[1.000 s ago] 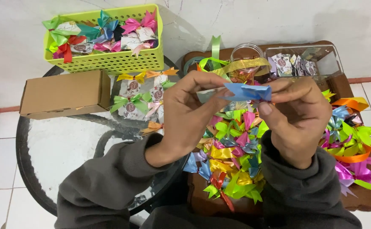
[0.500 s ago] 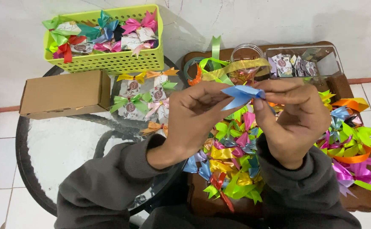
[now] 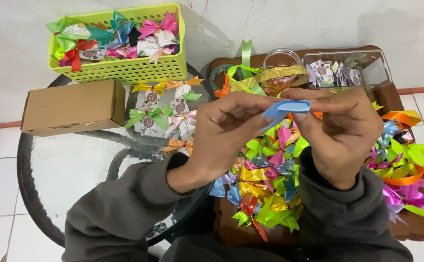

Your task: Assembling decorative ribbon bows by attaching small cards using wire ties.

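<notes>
Centrally, a short piece of blue ribbon (image 3: 285, 109) is held in the air between both hands, above a wooden tray and level with the person's chest. It is thin, glossy and folded into a small loop, so it is judged very light, limp yet springy enough to unfold if released, and somewhat slippery; a pinch at the fold or crossing point, rather than at a free tail, seems the surest hold. The left hand (image 3: 231, 133) is closed on the ribbon's left end, thumb and forefinger pressed together at the fold, with the remaining fingers curled beneath. The right hand (image 3: 340, 128) is likewise closed, its fingertips pinching the ribbon's right end from above, so the ribbon spans the narrow gap between the two. Directly beneath the hands lies a heap of finished bows (image 3: 265, 189) in yellow, green, pink and blue, resting on the wooden tray (image 3: 415, 228). Behind it stand a clear jar (image 3: 281, 60) draped with yellow-green ribbon and a clear box (image 3: 352, 68) of small tags. To the left, on the round glass table (image 3: 76, 170), lie a brown cardboard box (image 3: 73, 106), a few bowed packets (image 3: 166, 114), and a green basket (image 3: 129, 68) filled with more of them.
</notes>
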